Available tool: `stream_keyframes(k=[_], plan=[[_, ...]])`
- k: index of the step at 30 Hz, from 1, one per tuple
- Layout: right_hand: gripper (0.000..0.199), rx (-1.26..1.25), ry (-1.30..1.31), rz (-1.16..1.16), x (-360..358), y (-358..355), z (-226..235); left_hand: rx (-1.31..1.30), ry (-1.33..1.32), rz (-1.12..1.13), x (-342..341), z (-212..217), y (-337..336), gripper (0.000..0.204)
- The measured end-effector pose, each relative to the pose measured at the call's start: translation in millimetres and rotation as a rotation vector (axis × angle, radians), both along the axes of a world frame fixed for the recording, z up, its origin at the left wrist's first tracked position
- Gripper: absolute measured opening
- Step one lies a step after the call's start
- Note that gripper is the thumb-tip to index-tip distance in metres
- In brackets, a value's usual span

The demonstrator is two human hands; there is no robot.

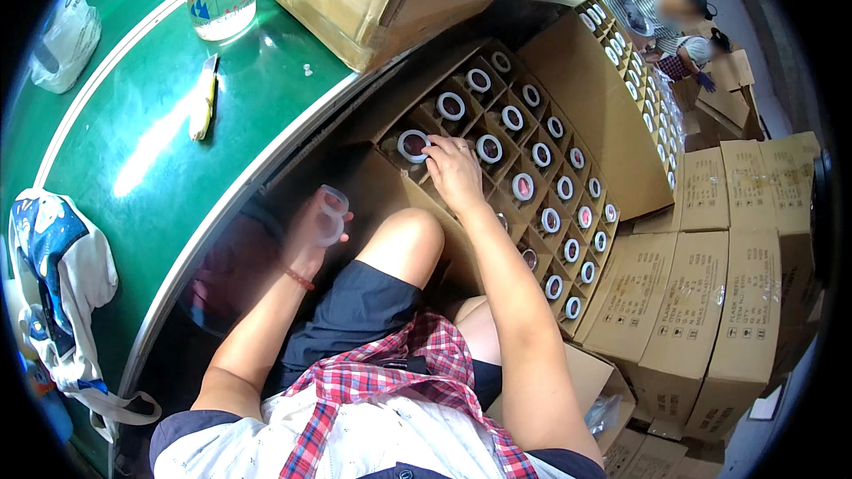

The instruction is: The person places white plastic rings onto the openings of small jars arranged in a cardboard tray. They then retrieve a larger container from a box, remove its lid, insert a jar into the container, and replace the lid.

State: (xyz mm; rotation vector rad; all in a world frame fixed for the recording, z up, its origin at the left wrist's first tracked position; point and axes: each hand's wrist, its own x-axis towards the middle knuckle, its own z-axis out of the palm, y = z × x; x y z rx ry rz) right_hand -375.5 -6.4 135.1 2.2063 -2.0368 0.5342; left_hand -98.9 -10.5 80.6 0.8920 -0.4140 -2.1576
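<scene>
My left hand (308, 232), held over the gap between the table and my knee, is closed around a few clear plastic rings (330, 229). With bent fingers my right hand (457, 176) grips the edge of a white ring (414, 158) on a round, dark-mouthed container. That container stands in the near left corner cell of a divided cardboard box (461, 62). Several more containers with white rings, such as one container (489, 149), stand upright in the other cells. A few show reddish insides. Their lower parts are hidden by the dividers.
On the green table (133, 124) are a glass jug (222, 4) of clear liquid, a yellow cutter (204, 99), a plastic bag (67, 40) and a cloth bag (58, 257). A large carton (373, 0) sits at its edge. Stacked cartons (683, 302) stand right; co-workers (657, 0) are at far right.
</scene>
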Motion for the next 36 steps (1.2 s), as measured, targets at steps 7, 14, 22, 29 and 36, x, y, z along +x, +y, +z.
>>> stream_keyframes(k=[7,14,22,29,36], plan=[[0.016,0.023,0.266,0.012,-0.9,-5.9,9.3,-0.179,-0.141,-0.051,-4.2,22.2,-2.9,0.029],[0.017,0.113,0.257,0.0,-0.5,-6.0,1.5,-1.181,-0.697,-0.174,-64.1,63.8,-55.5,0.019],[0.021,0.235,0.026,-0.066,-10.9,-11.8,4.5,-1.662,-1.024,-0.404,-139.2,48.9,-102.0,0.015],[0.023,0.328,-0.271,-0.321,-12.9,-28.6,3.5,-1.561,-0.703,-0.345,-138.3,35.2,-102.0,0.02],[0.017,0.467,-0.036,-0.396,7.8,-43.9,28.5,-1.616,-0.747,-0.291,-138.1,35.8,-97.3,0.022]])
